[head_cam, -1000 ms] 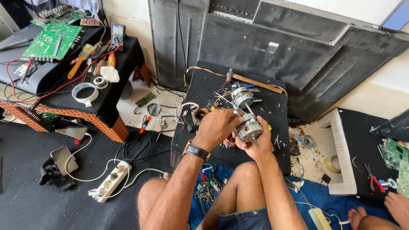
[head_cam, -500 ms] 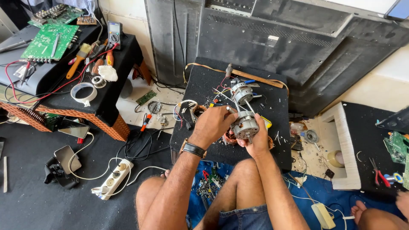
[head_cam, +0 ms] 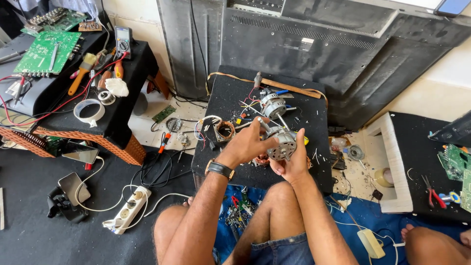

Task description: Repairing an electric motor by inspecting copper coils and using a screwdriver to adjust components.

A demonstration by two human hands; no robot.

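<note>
head view: only one camera here, looking down at the lap and a black padded surface (head_cam: 314, 162)
left hand (head_cam: 248, 145): fingers pinched narrow on the shaft end of the motor (head_cam: 282, 142), around 10 o'clock of it
right hand (head_cam: 293, 164): grip wrapped under and around the motor body from 5 o'clock, holding it up off the surface
motor: small silver one, lifted just above the near edge of the surface, dead centre of the frame
second motor (head_cam: 273, 105): sits on the surface at 12 o'clock of the held one, red and blue wires trailing off it
coil (head_cam: 225, 130): loose copper winding lying at 9 o'clock, so something's already been pulled apart
progress: looks mid-way to me, parts and screws are scattered, the held motor looks closed up, can't tell if it's coming apart or going together
off to the side: green board (head_cam: 46, 51) at 10 o'clock, power strip (head_cam: 128, 210) on the floor at 8 o'clock
</note>
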